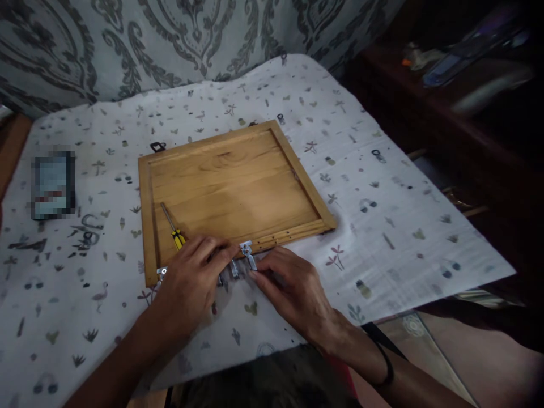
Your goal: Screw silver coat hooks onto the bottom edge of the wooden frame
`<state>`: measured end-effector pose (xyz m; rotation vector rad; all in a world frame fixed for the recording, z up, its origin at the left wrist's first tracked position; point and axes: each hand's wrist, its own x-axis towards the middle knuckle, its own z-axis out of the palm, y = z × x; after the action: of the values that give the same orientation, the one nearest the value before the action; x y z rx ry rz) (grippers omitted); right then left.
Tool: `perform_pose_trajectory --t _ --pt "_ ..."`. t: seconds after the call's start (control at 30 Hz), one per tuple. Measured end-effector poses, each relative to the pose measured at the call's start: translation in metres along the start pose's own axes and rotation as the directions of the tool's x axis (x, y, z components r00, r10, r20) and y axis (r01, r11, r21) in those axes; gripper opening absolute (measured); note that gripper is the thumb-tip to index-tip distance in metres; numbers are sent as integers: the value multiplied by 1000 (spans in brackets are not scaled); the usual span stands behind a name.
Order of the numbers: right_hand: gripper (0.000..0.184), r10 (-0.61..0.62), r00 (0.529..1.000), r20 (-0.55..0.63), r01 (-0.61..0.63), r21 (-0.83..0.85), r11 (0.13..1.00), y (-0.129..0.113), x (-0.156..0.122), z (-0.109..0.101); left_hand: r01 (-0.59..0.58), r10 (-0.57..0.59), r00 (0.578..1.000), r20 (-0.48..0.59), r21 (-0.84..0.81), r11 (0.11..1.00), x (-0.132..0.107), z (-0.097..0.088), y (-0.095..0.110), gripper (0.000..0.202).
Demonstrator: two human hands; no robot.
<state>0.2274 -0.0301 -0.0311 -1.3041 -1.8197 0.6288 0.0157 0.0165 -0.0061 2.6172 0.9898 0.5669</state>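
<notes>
A framed wooden panel (229,187) lies flat, with several small metal hooks along its near rail. My right hand (293,286) pinches the lower end of a silver metal hook (250,258) between thumb and fingers. The hook's plate rests against the rail. My left hand (191,275) bends over the rail's left part, its thumb and fingertip closed at the left edge of that same hook's plate. Another metal hook (234,268) hangs between the hands. A yellow-and-black screwdriver (175,233) lies on the panel, its handle end hidden by my left hand.
A printed white cloth (408,249) covers the table. On the left lie a blurred phone-like device (53,184) and a cluster of small dark metal pieces (87,232). A patterned curtain (187,39) hangs behind. Dark furniture holding objects stands at right.
</notes>
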Motion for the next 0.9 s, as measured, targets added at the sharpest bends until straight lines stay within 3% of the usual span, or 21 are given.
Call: perform_pose_trajectory --t 0.9 --pt "22 -28 1000 6 28 -17 999 0 0 0 -19 17 998 57 39 999 6 -5 2 39"
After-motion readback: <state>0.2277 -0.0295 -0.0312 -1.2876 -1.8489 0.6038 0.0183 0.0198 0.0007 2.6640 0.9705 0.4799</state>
